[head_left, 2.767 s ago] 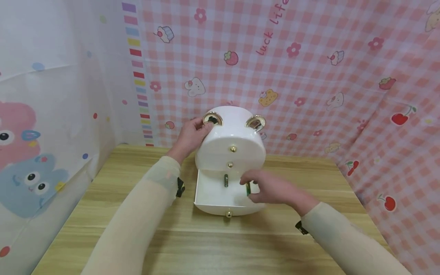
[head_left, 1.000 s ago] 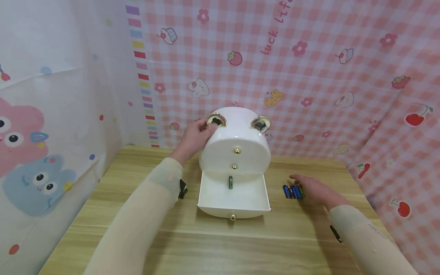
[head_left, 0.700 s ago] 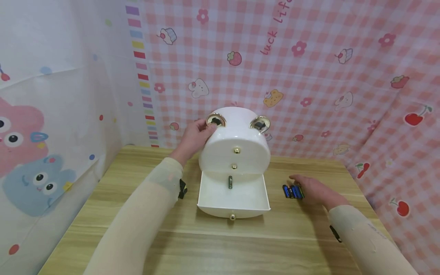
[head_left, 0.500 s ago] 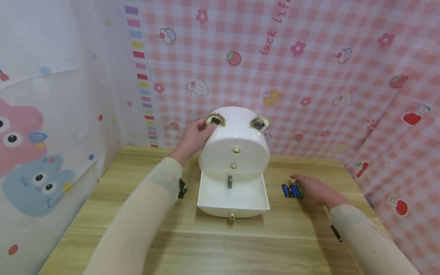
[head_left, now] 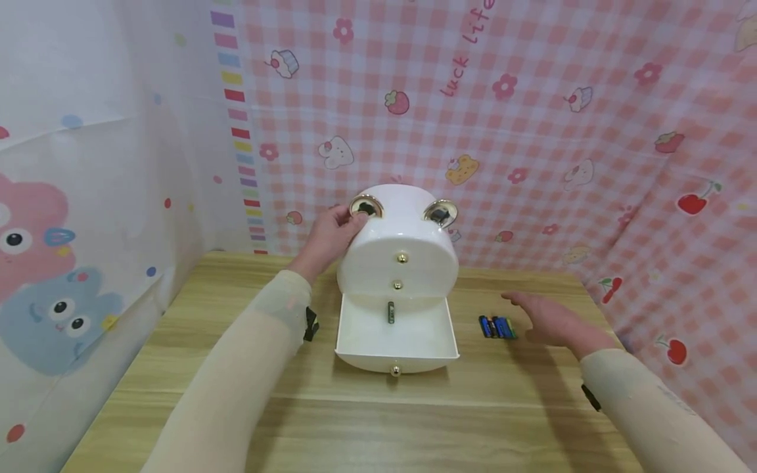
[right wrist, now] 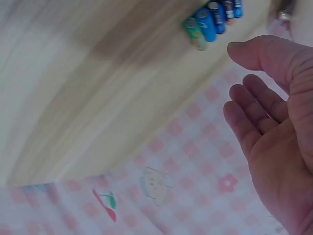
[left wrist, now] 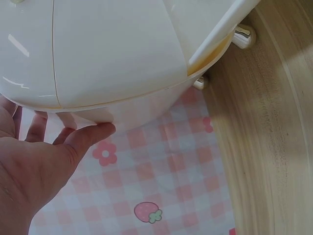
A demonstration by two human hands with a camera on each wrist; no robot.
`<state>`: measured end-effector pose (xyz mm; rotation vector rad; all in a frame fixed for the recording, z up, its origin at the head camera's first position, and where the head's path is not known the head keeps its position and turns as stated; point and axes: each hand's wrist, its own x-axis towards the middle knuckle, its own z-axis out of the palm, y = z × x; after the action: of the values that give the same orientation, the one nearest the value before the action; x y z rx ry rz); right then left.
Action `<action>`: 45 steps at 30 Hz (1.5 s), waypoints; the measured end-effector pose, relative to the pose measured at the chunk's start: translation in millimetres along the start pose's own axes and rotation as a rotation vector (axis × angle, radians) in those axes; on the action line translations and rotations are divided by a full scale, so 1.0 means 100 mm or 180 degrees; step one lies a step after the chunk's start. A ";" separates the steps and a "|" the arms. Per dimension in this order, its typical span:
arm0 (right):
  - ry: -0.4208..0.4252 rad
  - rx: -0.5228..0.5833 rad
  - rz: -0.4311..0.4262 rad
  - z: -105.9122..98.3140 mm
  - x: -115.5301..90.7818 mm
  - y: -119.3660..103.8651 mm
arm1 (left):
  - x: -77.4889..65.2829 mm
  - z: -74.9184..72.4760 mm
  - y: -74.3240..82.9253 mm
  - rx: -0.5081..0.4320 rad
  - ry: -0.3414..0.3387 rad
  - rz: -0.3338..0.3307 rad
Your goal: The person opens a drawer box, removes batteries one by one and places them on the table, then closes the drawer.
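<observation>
A white drawer box [head_left: 397, 226] with gold-rimmed eyes stands on the table, its lowest drawer [head_left: 395, 341] pulled out. One dark green battery [head_left: 391, 313] lies in that drawer, near the back. My left hand [head_left: 327, 238] grips the box at its upper left side, thumb by the left eye; in the left wrist view the hand [left wrist: 36, 164] is against the white shell. On the table to the right, several blue, dark and green batteries [head_left: 497, 326] lie side by side in a row. Beside them my right hand [head_left: 547, 318] is held with fingers extended, holding nothing.
The wooden table [head_left: 378, 427] runs to a pink checked cloth [head_left: 503, 131] hanging behind and on the right. A white printed cloth [head_left: 89, 164] hangs at the left. Two more gold-knobbed drawers in the box are closed, above the open one.
My right hand has taken a green battery from the drawer to the right end of the row, let go of it and drawn slightly away. The left hand has stayed on the box.
</observation>
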<state>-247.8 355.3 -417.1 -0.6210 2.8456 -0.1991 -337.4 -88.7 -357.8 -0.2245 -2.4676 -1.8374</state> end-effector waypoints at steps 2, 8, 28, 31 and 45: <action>0.0008 -0.0046 -0.0015 -0.06 -0.02 -0.06 | 0.00 -0.01 0.00 0.0007 0.0009 -0.0009; 0.0096 -0.0186 -0.0137 -0.22 -0.10 -0.26 | 0.01 -0.03 0.00 -0.0001 0.0020 -0.0025; 0.0383 -0.0489 -0.0594 -0.43 -0.19 -1.00 | -0.03 -0.03 0.02 0.0014 0.0004 -0.0030; 0.0481 -0.0512 -0.0757 -0.42 -0.17 -1.08 | -0.02 -0.03 0.02 0.0011 0.0003 -0.0037; 0.0679 -0.0515 -0.1207 -0.26 0.08 -1.39 | -0.01 -0.02 0.01 0.0015 -0.0040 -0.0056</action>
<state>-205.8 228.6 -368.8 -1.2429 2.9363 -0.1004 -335.9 -90.1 -356.3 -0.2157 -2.4899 -1.8425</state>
